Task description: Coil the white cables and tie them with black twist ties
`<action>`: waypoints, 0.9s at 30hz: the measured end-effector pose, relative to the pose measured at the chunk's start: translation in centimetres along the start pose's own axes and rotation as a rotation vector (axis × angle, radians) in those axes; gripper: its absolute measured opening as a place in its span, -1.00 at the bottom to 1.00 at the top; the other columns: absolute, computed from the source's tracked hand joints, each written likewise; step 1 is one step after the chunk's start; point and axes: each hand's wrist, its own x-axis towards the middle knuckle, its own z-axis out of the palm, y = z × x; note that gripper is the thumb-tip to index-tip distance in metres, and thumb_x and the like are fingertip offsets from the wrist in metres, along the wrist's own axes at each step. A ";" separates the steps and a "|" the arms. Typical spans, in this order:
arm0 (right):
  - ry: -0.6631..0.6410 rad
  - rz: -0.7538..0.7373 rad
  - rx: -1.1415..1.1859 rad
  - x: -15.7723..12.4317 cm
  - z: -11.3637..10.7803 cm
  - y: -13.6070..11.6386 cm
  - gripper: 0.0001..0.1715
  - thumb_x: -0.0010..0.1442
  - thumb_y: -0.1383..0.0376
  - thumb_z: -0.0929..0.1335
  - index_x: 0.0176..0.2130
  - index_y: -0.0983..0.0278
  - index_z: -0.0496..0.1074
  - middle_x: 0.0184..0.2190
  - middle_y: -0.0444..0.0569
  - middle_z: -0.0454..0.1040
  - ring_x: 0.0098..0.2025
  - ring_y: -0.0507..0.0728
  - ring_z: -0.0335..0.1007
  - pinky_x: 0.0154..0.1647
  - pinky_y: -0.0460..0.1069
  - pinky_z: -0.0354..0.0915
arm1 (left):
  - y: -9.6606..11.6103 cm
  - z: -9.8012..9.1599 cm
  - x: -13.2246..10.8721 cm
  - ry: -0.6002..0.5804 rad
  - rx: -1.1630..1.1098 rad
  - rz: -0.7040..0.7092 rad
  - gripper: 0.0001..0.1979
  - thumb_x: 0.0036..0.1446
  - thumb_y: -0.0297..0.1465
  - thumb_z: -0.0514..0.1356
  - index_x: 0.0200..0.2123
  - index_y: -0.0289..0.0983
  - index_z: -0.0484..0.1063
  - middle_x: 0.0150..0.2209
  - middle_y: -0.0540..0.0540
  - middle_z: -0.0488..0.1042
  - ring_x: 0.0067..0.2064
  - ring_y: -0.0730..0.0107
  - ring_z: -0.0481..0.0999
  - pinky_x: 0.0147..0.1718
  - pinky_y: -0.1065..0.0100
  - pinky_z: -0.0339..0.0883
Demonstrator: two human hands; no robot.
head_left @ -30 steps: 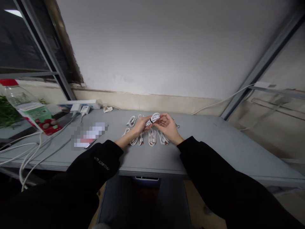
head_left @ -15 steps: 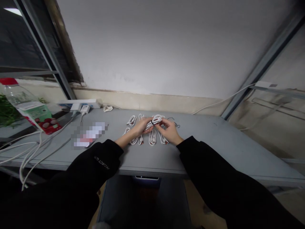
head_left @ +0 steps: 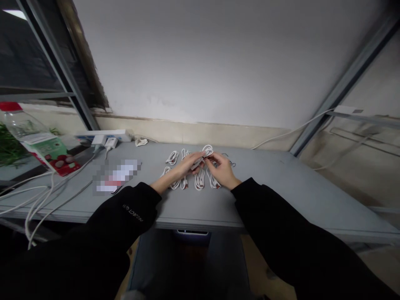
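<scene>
Left hand: the left hand (head_left: 187, 166) is clenched in a pinch, its fingers reaching toward 3 o'clock and gripping the near end of the bundle.

Right hand: the right hand (head_left: 221, 168) is curled, its fingertips (head_left: 211, 159) pressed against the bundle from the 3 o'clock side.

Held thing: a white cable coil (head_left: 206, 151) sits between both hands just above the tabletop, rising toward 12 o'clock. A small pale piece (head_left: 196, 164) shows at the left fingers; it is too small to identify.

Nearby: coiled white cables (head_left: 199, 181) lie in rows at 6 and 9 o'clock from the hands, some just under the left wrist. A thin dark wire (head_left: 231, 161) curls at 3 o'clock.

Surface: all of this rests on a grey table (head_left: 265, 189).

Far left: at 9 to 10 o'clock are a power strip (head_left: 104, 135) with white plug adapters (head_left: 111, 143), a plastic bottle (head_left: 21, 125), a fruit-printed carton (head_left: 51, 154) and a green plant (head_left: 8, 146). A pixelated patch (head_left: 117, 177) hides an object, and loose white cables (head_left: 34, 204) trail over the table edge.

Sleeves: a left sleeve (head_left: 125, 212) and a right sleeve (head_left: 265, 208), both black, enter from 6 o'clock.
</scene>
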 end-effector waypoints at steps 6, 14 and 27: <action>-0.043 -0.013 -0.131 0.1 -0.3 -0.1 -0.88 0.19 0.37 0.29 -0.40 0.23 0.35 -0.49 -0.12 0.36 -0.46 0.04 0.28 -0.39 -0.03 0.29 | 0.4 0.2 -0.1 0.124 0.177 0.085 -0.80 0.17 -0.27 0.21 -0.31 -0.30 0.32 -0.64 0.13 0.21 -0.61 0.60 0.16 -0.62 0.49 0.03; -0.117 -0.146 -0.213 0.0 -0.4 -0.1 -0.88 0.29 0.33 0.25 -0.31 0.22 0.34 -0.40 -0.07 0.38 -0.35 0.09 0.35 -0.32 0.00 0.32 | -0.1 0.0 0.0 0.075 0.180 0.068 -0.66 0.28 -0.18 0.06 -0.46 -0.29 0.27 -0.63 0.07 0.23 -0.65 0.59 0.17 -0.67 0.49 0.06; 0.036 0.060 0.004 -0.2 -0.1 0.2 -0.83 0.29 0.23 0.28 -0.23 0.22 0.44 -0.34 -0.06 0.51 -0.31 0.08 0.44 -0.24 0.01 0.36 | -0.2 0.0 0.3 0.011 -0.231 -0.058 -0.84 0.21 -0.34 0.16 -0.33 -0.33 0.38 -0.47 0.00 0.37 -0.51 0.53 0.34 -0.62 0.49 0.14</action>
